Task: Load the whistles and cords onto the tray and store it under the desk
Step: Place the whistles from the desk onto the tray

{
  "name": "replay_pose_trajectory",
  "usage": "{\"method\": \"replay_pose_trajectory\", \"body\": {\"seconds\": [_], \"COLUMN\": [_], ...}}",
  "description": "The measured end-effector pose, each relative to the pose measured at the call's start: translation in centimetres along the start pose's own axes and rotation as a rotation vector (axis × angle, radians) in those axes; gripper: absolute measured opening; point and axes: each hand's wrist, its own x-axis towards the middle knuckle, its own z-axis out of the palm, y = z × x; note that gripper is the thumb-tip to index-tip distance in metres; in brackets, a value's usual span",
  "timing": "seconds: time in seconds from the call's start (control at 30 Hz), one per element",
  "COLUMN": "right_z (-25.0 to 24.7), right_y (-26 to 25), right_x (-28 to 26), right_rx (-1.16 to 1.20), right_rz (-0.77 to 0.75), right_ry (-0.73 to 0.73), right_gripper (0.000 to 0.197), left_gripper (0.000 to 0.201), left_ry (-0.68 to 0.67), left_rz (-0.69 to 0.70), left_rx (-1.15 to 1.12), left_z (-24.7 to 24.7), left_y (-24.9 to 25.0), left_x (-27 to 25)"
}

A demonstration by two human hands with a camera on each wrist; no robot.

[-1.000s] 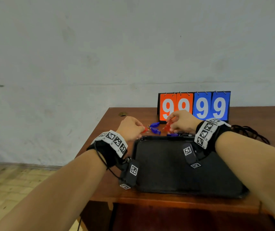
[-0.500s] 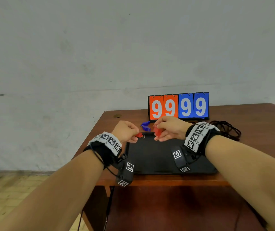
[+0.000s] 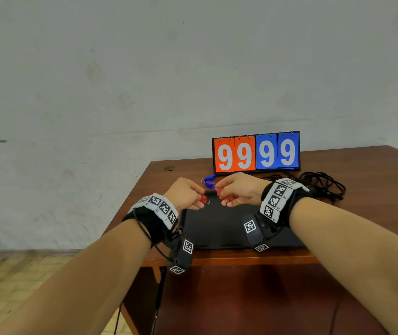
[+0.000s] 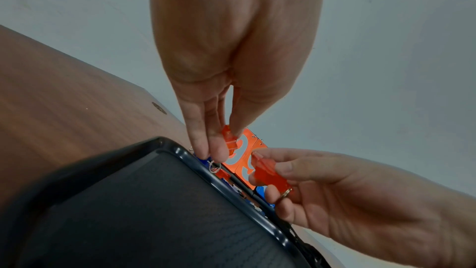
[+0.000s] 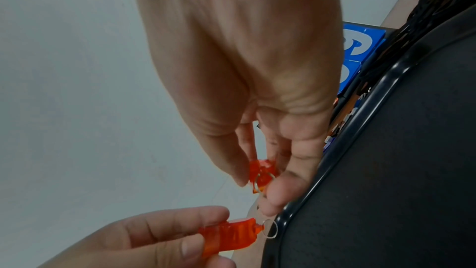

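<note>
A black tray [image 3: 217, 228] lies on the wooden desk [image 3: 362, 170] near its front edge. My left hand [image 3: 194, 199] pinches a red whistle [image 3: 203, 198] with a metal ring just above the tray's far left rim [image 4: 177, 150]. My right hand [image 3: 227, 196] pinches a second red whistle [image 3: 223, 195] right beside it. Both pinches show close up: the left one [image 4: 229, 142] and the right one [image 5: 262, 172]. Two blue whistles [image 3: 209, 181] lie on the desk behind the tray. A heap of black cords [image 3: 321, 184] lies behind my right wrist.
A flip scoreboard [image 3: 256, 152] reading 99 99 stands at the back of the desk against a pale wall. The desk's left edge runs close to the tray. Tiled floor [image 3: 12, 286] shows at lower left.
Both hands have come back toward me from the whistles behind the tray, each carrying a red whistle, and now hover over the tray's far rim. The head view has pulled back.
</note>
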Motion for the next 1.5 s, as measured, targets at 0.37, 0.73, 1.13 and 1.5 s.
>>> {"method": "replay_pose_trajectory", "body": {"seconds": [0.37, 0.73, 1.13, 1.5], "right_z": [0.9, 1.3, 2.1, 1.1], "right_y": [1.1, 1.8, 1.3, 2.2], "right_x": [3.3, 7.9, 11.3, 11.5], "right_rx": [-0.217, -0.526, -0.962, -0.792], "right_rz": [0.001, -0.044, -0.197, -0.237], "right_ry": [-0.014, -0.03, -0.161, 0.007], "right_gripper": [0.029, 0.022, 0.032, 0.04], "left_gripper": [0.02, 0.024, 0.022, 0.018], "left_ry": [0.027, -0.011, -0.087, -0.099], "left_rz": [0.12, 0.109, 0.149, 0.145], "left_rx": [0.282, 0.415, 0.63, 0.675], "left_z": [-0.2, 0.0, 0.2, 0.0], "left_y": [-2.6, -3.8, -3.8, -3.8], "left_x": [2.4, 6.4, 8.5, 9.0]}}
